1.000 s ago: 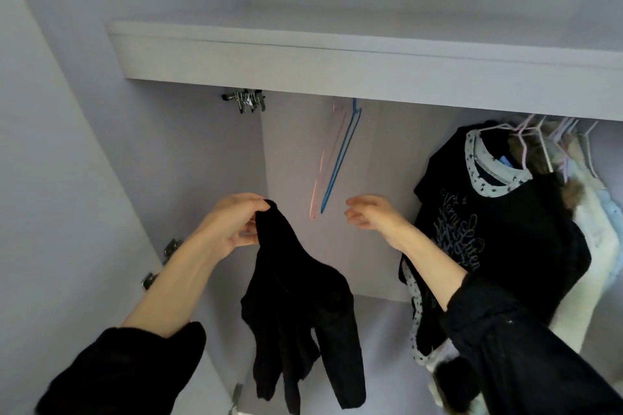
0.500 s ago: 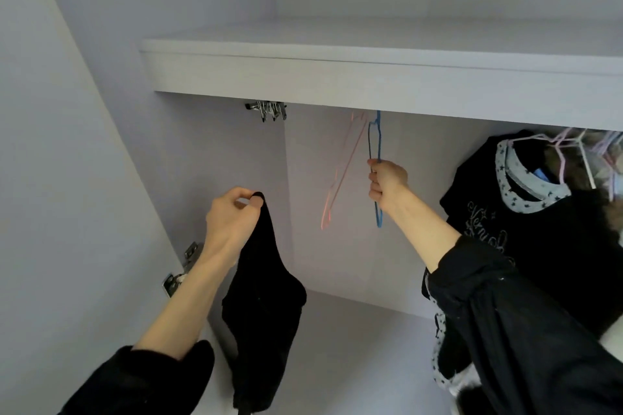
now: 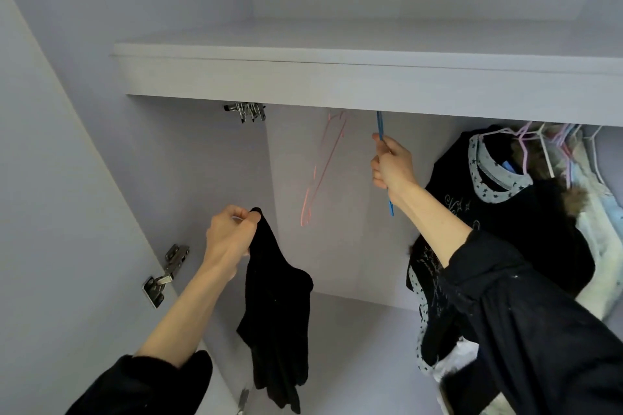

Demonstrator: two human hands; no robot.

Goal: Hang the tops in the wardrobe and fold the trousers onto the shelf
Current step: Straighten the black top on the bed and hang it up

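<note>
My left hand (image 3: 229,234) pinches the top edge of a black top (image 3: 276,307), which hangs limp down into the wardrobe. Higher and to the right, my right hand (image 3: 391,167) grips a thin blue hanger (image 3: 380,126) just below the white shelf (image 3: 337,77). The hanger's hook goes up behind the shelf's front edge and is hidden. A pink hanger (image 3: 323,172) dangles slanted between my two hands.
Several garments hang at the right on pale hangers, foremost a black top with a star-print collar (image 3: 499,199). Metal clips (image 3: 246,110) sit under the shelf at the left. A door hinge (image 3: 167,274) is on the left wall.
My right hand reached up from beside the black top and took hold of the blue hanger, then drew it to the right, away from the pink one. My left hand lowered the black top slightly.
</note>
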